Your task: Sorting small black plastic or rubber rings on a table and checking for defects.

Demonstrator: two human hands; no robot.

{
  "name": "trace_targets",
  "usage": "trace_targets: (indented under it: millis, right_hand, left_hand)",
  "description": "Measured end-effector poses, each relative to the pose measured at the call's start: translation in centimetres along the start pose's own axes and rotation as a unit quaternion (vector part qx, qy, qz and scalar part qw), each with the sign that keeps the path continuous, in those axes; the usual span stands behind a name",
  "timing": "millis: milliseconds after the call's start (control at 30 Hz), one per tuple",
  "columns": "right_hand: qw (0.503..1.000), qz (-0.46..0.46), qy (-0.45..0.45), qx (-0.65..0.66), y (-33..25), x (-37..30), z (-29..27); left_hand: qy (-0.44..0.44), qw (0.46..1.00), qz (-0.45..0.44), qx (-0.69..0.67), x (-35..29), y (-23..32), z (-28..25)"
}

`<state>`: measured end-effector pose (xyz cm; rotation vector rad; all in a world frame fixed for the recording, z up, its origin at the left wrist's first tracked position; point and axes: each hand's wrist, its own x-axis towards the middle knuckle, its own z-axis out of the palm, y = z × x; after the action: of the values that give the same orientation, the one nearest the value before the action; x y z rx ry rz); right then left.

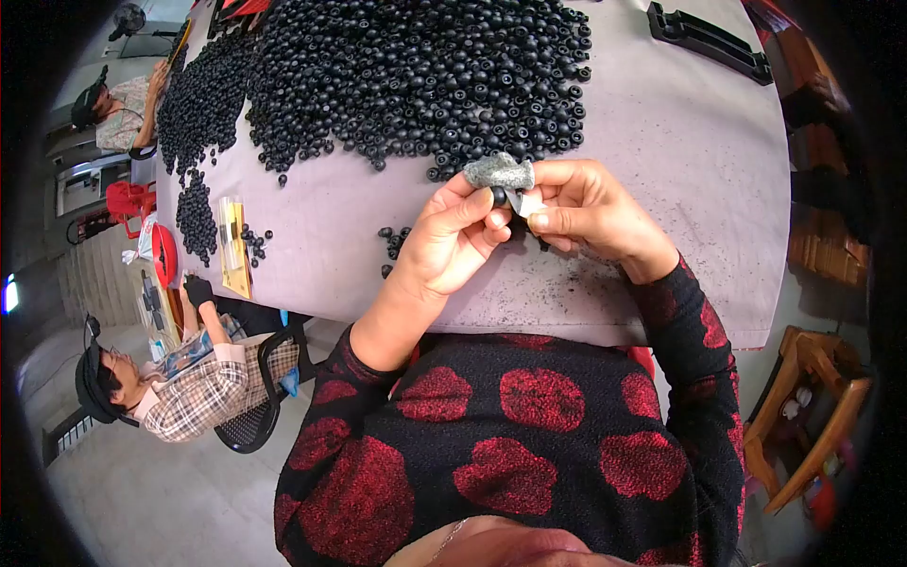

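The desk (661,142), covered in a grey-mauve sheet, was the largest thing in view, and everything below is placed against the great heap of black beads (425,76) spread over its far half. Just beyond the heap's right end lay a long black plastic part (709,38). Off its left flank, by the desk's edge, sat two other people at work. Just nearer the wearer than the heap's near edge, both hands met above the sheet. The left hand (449,241) was closed, finger and thumb pinching a single black bead (499,197). The right hand (590,213) was closed too, its forefinger capped by a grey fabric cot (499,172), gripping a small pale blade (521,201) set against the bead. The bead looked light, hard and smooth, likely slippery, best pinched across its rounded sides. It was near-round, so no long axis showed; which way its hole pointed I could not tell. A few loose beads (392,244) lay just left of the hands.
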<state>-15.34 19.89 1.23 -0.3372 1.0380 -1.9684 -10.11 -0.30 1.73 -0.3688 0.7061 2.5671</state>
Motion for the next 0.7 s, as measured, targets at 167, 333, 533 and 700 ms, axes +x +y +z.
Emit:
trace_targets:
  millis: [167,333,533,700]
  right_hand:
    - [1.000,0.003,-0.007,-0.021,-0.5,-0.1,0.5]
    - [0.998,0.013,0.008,-0.056,-0.5,0.2,0.2]
    - [0.995,0.025,0.040,-0.083,-0.9,0.3,0.7]
    - [0.995,0.034,0.048,-0.074,-0.7,0.3,0.9]
  left_hand:
    - [0.004,1.000,0.012,0.005,-0.2,0.1,-0.1]
    - [0.066,0.928,0.206,0.304,-2.1,2.3,-1.9]
    - [0.251,0.760,0.258,0.541,-6.4,5.6,-6.4]
    - [0.225,0.666,0.222,0.676,-7.2,5.1,-6.1]
